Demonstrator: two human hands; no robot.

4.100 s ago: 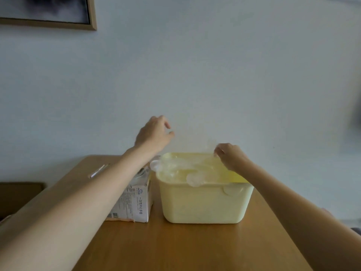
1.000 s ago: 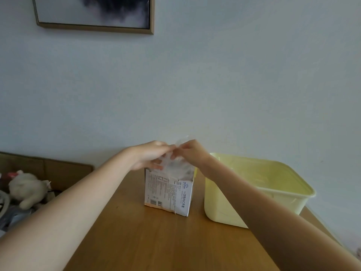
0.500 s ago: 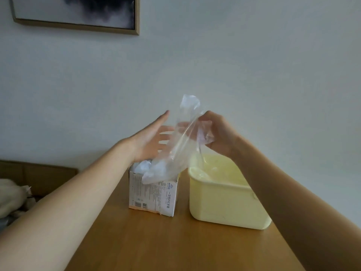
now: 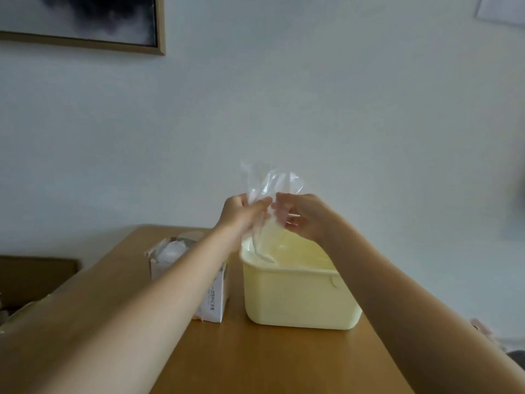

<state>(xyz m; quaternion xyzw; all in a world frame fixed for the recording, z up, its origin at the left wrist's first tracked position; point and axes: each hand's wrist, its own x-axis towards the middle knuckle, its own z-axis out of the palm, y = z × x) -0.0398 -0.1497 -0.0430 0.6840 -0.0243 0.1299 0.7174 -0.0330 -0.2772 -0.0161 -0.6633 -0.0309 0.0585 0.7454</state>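
Left hand (image 4: 241, 213) now grips clear glove (image 4: 270, 183) w/ right hand (image 4: 305, 218) over tub (image 4: 298, 297).

two hands are in view: one left hand (image 4: 241, 212) and one right hand (image 4: 308, 218). there is one clear plastic glove (image 4: 270, 182), one pale yellow plastic tub (image 4: 298, 297), one cardboard glove box (image 4: 213, 304), one wooden table (image 4: 270, 362) and one framed picture (image 4: 85, 21).
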